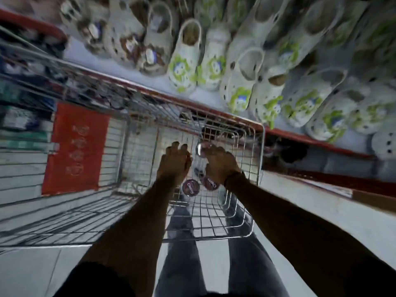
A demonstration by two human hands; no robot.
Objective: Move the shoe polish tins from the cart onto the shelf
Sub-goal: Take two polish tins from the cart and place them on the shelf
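Observation:
Both my hands reach down into the small wire basket of the cart. My right hand is closed around a shiny tin, held on edge near the fingertips. My left hand hovers beside it with fingers curled; what it holds, if anything, is hidden. Two round dark-red shoe polish tins lie flat on the basket floor below my wrists: one tin on the left and one tin partly under my right wrist. The shelf with a red front edge runs diagonally just beyond the cart.
The shelf is packed with white clogs bearing green charms. A red panel hangs on the cart's larger wire section to the left. A lower shelf level shows at the right. My legs stand on pale floor tiles beneath the basket.

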